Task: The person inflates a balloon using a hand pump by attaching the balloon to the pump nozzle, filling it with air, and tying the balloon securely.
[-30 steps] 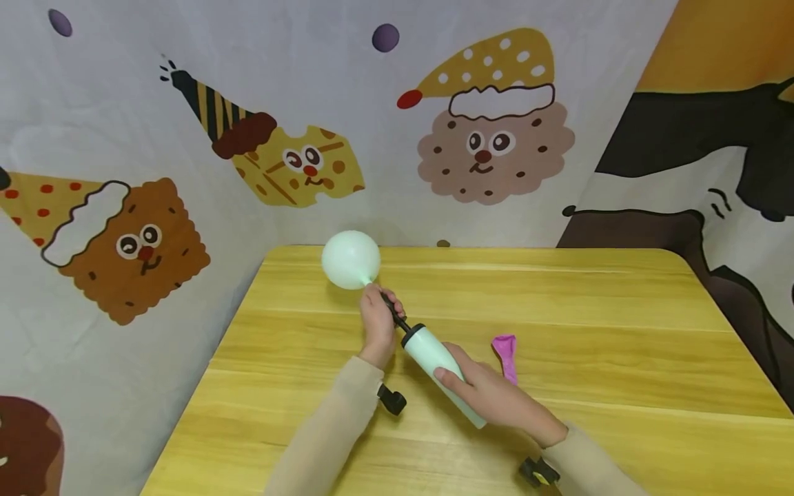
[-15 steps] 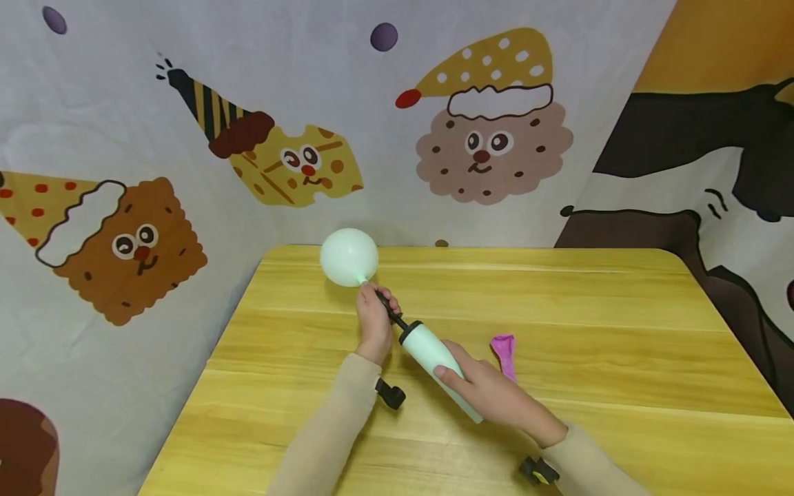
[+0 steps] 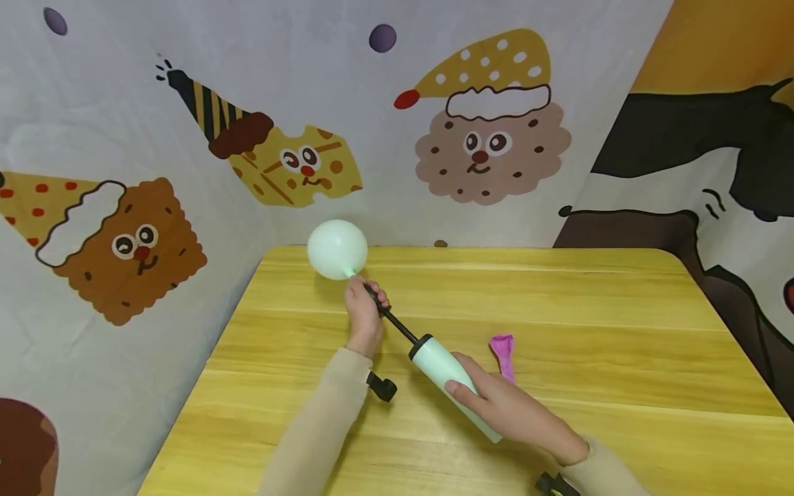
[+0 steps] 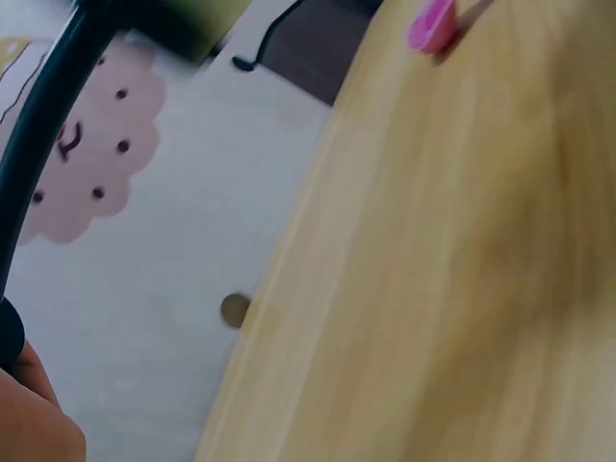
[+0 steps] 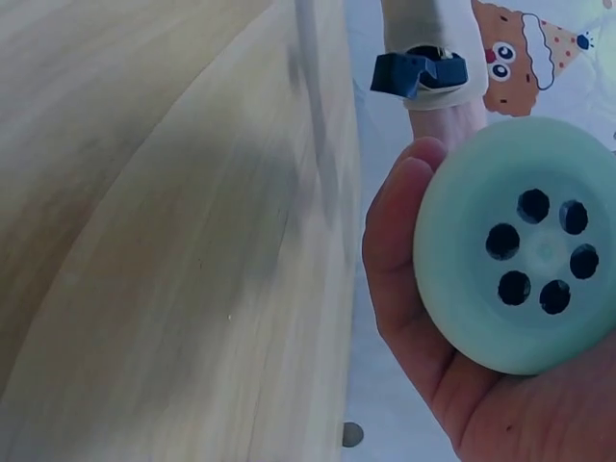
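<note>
A mint-green inflated balloon sits at the tip of a hand balloon pump. My left hand grips the pump's black handle right at the balloon's neck, fingers curled round it. A length of black rod shows between that handle and the mint barrel. Around the barrel my right hand is wrapped, thumb on top. The right wrist view looks at the barrel's round end, which has several holes. In the left wrist view the rod rises past a small part of the left hand.
A limp pink balloon lies on the wooden table, beyond the right hand. Behind the table hangs a cloth printed with cartoon biscuits. Black camera mounts sit at both wrists.
My hands have drawn apart: the left went up and left with the balloon, the right went down and right with the barrel. More of the black rod shows now.
</note>
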Demonstrator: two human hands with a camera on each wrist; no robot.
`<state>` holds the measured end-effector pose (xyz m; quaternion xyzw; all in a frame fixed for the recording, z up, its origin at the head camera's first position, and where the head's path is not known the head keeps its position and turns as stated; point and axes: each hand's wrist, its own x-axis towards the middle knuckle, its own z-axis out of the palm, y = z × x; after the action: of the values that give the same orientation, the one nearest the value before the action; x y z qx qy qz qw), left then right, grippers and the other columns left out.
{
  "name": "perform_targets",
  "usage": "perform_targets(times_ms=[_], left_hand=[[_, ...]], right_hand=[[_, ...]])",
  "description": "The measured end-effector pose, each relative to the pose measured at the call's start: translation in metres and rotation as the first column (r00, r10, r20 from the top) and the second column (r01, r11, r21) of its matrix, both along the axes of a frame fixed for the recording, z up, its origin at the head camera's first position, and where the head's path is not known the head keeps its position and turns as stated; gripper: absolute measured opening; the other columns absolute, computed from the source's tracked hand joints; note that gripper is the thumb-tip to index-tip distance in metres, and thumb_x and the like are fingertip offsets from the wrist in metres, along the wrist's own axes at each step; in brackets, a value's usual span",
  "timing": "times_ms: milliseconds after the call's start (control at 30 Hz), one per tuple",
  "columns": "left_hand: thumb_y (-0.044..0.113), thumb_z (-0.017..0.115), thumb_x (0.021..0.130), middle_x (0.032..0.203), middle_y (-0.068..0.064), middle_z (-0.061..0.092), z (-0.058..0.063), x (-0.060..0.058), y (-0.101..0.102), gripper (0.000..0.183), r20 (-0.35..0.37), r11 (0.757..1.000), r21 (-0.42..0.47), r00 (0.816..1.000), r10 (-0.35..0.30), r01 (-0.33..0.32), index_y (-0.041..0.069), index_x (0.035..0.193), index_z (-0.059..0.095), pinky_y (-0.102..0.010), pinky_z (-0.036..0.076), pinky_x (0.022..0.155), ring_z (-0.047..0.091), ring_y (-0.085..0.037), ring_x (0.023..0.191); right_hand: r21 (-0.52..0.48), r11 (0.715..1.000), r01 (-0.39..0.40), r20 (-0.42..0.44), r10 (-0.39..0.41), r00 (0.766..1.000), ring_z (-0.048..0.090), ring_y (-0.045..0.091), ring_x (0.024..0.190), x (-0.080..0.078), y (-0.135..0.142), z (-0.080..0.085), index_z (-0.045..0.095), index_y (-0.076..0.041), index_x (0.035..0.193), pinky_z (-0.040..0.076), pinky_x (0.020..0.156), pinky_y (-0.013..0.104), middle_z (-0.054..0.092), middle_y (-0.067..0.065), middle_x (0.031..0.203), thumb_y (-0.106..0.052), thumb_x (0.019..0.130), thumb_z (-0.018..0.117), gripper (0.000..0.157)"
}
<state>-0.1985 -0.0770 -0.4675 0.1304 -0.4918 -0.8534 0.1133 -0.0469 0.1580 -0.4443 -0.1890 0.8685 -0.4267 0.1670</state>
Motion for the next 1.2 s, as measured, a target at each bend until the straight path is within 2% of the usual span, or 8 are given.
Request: perform_targets(times_ms=[400, 500, 600, 733, 800, 967, 1067, 1200], left_hand=[[0.025, 0.027, 0.112, 0.067, 0.0, 0.051, -0.015, 0.022, 0.03, 0.042, 0.03, 0.995, -0.027, 0.995, -0.098, 0.099, 0.009, 0.081, 0.049, -0.021, 0.046, 0.049, 0.049, -0.01, 0.051], [0.026, 0.028, 0.112, 0.065, 0.001, 0.051, -0.016, 0.022, 0.031, 0.042, 0.033, 0.995, -0.022, 0.995, -0.093, 0.094, 0.009, 0.08, 0.049, -0.021, 0.045, 0.049, 0.048, -0.01, 0.051], [0.027, 0.028, 0.113, 0.063, 0.001, 0.051, -0.013, 0.016, 0.026, 0.043, 0.022, 0.997, -0.01, 0.997, -0.08, 0.08, 0.01, 0.079, 0.049, -0.021, 0.045, 0.048, 0.048, -0.009, 0.05], [0.025, 0.027, 0.113, 0.064, 0.001, 0.051, -0.008, 0.005, 0.01, 0.042, 0.008, 0.998, 0.0, 0.998, -0.056, 0.056, 0.01, 0.08, 0.049, -0.021, 0.046, 0.048, 0.049, -0.009, 0.05], [0.023, 0.027, 0.113, 0.066, 0.001, 0.051, -0.006, -0.001, -0.002, 0.041, 0.002, 1.0, 0.004, 1.0, -0.023, 0.023, 0.01, 0.081, 0.049, -0.021, 0.046, 0.047, 0.049, -0.009, 0.051], [0.022, 0.029, 0.112, 0.067, 0.001, 0.051, -0.003, -0.008, -0.026, 0.04, -0.001, 0.998, 0.03, 0.998, 0.06, -0.06, 0.011, 0.08, 0.049, -0.02, 0.045, 0.047, 0.048, -0.008, 0.05], [0.022, 0.028, 0.113, 0.066, 0.001, 0.051, -0.001, -0.005, -0.027, 0.04, 0.0, 0.998, 0.023, 0.998, 0.063, -0.063, 0.01, 0.081, 0.048, -0.02, 0.045, 0.047, 0.048, -0.008, 0.049], [0.023, 0.027, 0.113, 0.064, 0.002, 0.051, -0.001, 0.001, -0.015, 0.041, 0.007, 0.999, -0.012, 0.999, 0.039, -0.039, 0.009, 0.08, 0.048, -0.02, 0.046, 0.046, 0.049, -0.008, 0.049]], right_hand=[[-0.036, 0.999, -0.017, -0.011, 0.017, 1.0, 0.063, 0.011, 0.066, -0.027, -0.017, -0.009, 0.034, -0.01, 0.159, 0.055, 0.053, 0.031, 0.067, 0.009, 0.097, -0.042, 0.111, 0.047, 0.059], [-0.044, 0.999, -0.028, -0.003, 0.027, 1.0, 0.064, 0.012, 0.062, -0.032, -0.019, -0.008, 0.033, -0.009, 0.159, 0.055, 0.052, 0.032, 0.067, 0.009, 0.094, -0.04, 0.111, 0.046, 0.058], [-0.044, 0.999, -0.023, 0.002, 0.023, 1.0, 0.064, 0.013, 0.065, -0.034, -0.021, -0.005, 0.033, -0.01, 0.16, 0.055, 0.054, 0.033, 0.067, 0.01, 0.098, -0.042, 0.111, 0.046, 0.059], [-0.026, 1.0, -0.011, 0.0, 0.011, 1.0, 0.064, 0.013, 0.074, -0.03, -0.019, 0.002, 0.034, -0.012, 0.16, 0.056, 0.061, 0.033, 0.068, 0.012, 0.108, -0.046, 0.11, 0.046, 0.062], [-0.007, 1.0, -0.019, -0.002, 0.019, 1.0, 0.064, 0.012, 0.077, -0.023, -0.014, 0.006, 0.036, -0.014, 0.159, 0.055, 0.063, 0.032, 0.069, 0.011, 0.109, -0.047, 0.109, 0.047, 0.061], [0.004, 0.997, -0.079, -0.028, 0.079, 0.996, 0.063, 0.009, 0.082, -0.008, 0.0, 0.014, 0.039, -0.019, 0.157, 0.054, 0.066, 0.03, 0.067, 0.005, 0.111, -0.043, 0.11, 0.047, 0.053], [-0.005, 0.995, -0.1, -0.048, 0.1, 0.994, 0.063, 0.008, 0.084, -0.005, 0.004, 0.015, 0.04, -0.019, 0.157, 0.054, 0.067, 0.03, 0.066, 0.003, 0.112, -0.04, 0.111, 0.047, 0.051], [-0.017, 0.996, -0.09, -0.034, 0.089, 0.995, 0.063, 0.008, 0.082, -0.007, 0.001, 0.009, 0.039, -0.017, 0.157, 0.054, 0.067, 0.03, 0.067, 0.005, 0.113, -0.04, 0.111, 0.047, 0.052]])
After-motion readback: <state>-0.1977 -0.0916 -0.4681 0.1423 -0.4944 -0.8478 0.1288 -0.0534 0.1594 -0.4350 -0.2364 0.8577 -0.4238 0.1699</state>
